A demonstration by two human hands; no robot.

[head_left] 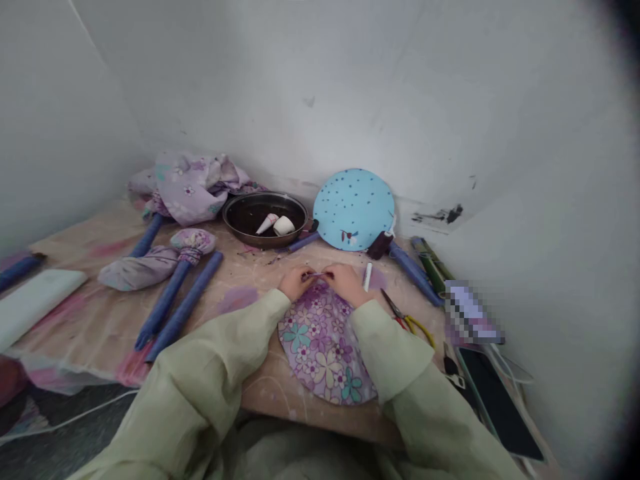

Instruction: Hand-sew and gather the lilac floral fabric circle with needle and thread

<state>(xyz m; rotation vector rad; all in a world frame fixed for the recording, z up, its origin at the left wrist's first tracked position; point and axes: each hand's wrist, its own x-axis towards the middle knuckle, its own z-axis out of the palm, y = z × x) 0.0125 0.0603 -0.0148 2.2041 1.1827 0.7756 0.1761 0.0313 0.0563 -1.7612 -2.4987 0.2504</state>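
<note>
A piece of purple floral cloth with cream, violet and teal flowers hangs down from both hands over the table's near edge area. My left hand pinches its gathered top edge. Close beside it, my right hand pinches the same edge, fingers closed. The fingertips nearly meet, and what lies exactly between them is too small to make out. Just right of my right hand lies a white marker-like stick. Scissors with yellow and red handles rest near my right sleeve.
Behind the hands stand a dark round pan holding a white cone and roll, and a light-blue dotted disc. Blue-wrapped sticks and bundled floral cloth lie left. A dark phone sits at the right edge.
</note>
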